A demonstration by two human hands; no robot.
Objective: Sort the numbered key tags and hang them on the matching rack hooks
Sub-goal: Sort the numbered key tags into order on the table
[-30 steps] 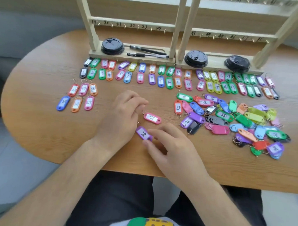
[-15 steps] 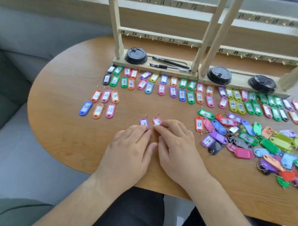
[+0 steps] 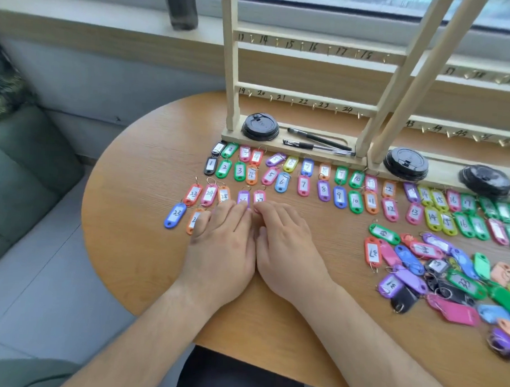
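Note:
My left hand [image 3: 225, 239] and my right hand [image 3: 286, 241] lie flat side by side on the table. Left fingertips rest on a purple tag [image 3: 243, 196]; right fingertips rest on a pink tag [image 3: 259, 196]. Both tags sit at the right end of a small group holding tags 23, 24 and 25 [image 3: 208, 194]. Two long rows of numbered tags [image 3: 324, 190] run in front of the wooden rack [image 3: 299, 97], whose numbered hooks are bare. A loose heap of unsorted tags [image 3: 437, 274] lies at the right.
Black cup lids [image 3: 260, 127] and two pens [image 3: 317, 142] rest on the rack's base. A dark bottle [image 3: 184, 7] stands on the window sill. A green sofa [image 3: 18, 165] is at the left, past the table's rounded edge [image 3: 93, 256].
Both hands slid the purple and pink tags forward and left across the table, up against the small group with 23 to 25. The view tilted up, showing more of the rack.

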